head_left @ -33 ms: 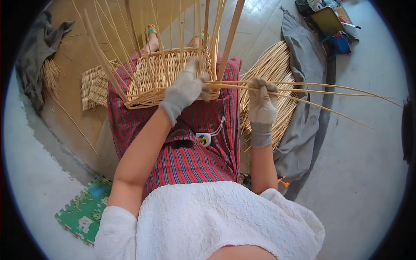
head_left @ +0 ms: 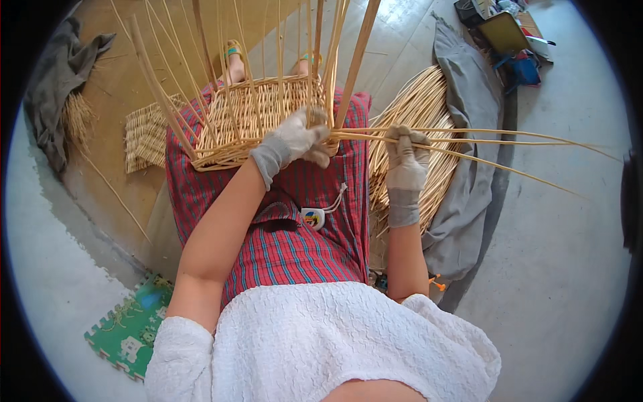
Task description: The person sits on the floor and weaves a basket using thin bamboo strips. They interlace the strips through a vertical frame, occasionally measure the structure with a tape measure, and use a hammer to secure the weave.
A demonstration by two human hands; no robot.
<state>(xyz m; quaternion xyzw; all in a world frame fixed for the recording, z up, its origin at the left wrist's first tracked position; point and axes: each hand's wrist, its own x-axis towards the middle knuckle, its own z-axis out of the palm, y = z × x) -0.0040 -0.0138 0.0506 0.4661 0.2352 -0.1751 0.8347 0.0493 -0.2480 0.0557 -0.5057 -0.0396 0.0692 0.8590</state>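
Observation:
A half-woven wicker basket [head_left: 248, 127] rests on my lap, over a red checked skirt, and tall upright stakes [head_left: 161, 87] rise from its rim. My left hand [head_left: 295, 141], in a grey glove, grips the basket's near right corner where the weaving rods meet it. My right hand [head_left: 405, 161], also gloved, is closed around several long thin willow rods [head_left: 495, 144]. These rods run from the basket corner far out to the right.
A bundle of pale willow rods [head_left: 418, 100] lies on a grey cloth [head_left: 475, 174] to my right. A flat woven panel [head_left: 142, 137] and another grey cloth [head_left: 57, 67] lie at the left. A green foam mat [head_left: 127, 331] is at lower left, and a box of tools [head_left: 506, 33] at top right.

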